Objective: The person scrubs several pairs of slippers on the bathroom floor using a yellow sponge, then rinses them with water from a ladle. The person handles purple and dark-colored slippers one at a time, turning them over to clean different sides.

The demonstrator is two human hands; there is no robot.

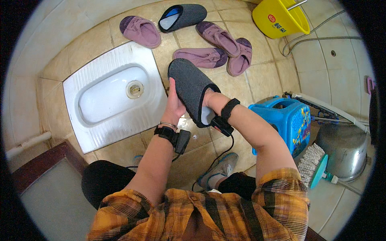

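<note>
Gray slipper point(188, 82) held just 12 o'clock of frame center. Left hand point(175, 105) clasps its 8 o'clock side. Right hand point(208, 97) tucked in opening, 4 o'clock; fingers hidden, can't tell spread or pressed. Squat toilet point(106, 94) at 10, blue stool point(281, 120) at 3, second dark slipper point(194, 16) far 12.

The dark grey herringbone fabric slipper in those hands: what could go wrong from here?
The held slipper might drop into the white ceramic squat toilet beside it if the left hand loses its grip.
The thin black cable hanging from the right wrist's black boxy device could snag on the grey-and-blue shoe nearby.
</note>
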